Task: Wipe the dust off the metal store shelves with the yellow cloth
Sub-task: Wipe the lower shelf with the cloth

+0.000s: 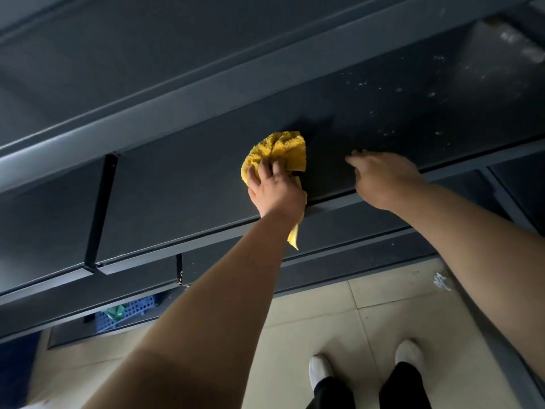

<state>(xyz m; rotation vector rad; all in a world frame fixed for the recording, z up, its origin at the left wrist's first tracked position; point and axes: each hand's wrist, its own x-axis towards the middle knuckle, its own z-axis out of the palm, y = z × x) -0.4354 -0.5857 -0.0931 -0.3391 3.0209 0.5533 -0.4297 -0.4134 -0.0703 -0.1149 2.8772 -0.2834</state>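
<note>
A dark grey metal shelf point(182, 178) runs across the view at an angle. My left hand point(274, 190) presses a bunched yellow cloth point(283, 149) flat on the shelf surface, and a corner of the cloth hangs over the front edge. My right hand point(383, 178) rests on the same shelf just to the right, fingers spread, holding nothing. White dust specks point(392, 113) dot the shelf to the right of both hands.
Another shelf board point(147, 54) sits above, and lower shelves point(324, 249) lie below. A black upright bracket point(100, 214) stands at the left. A blue perforated basket point(129, 312) sits low on the left. Beige floor tiles point(383, 314), a crumpled white scrap point(441, 281) and my white shoes point(320, 371) are below.
</note>
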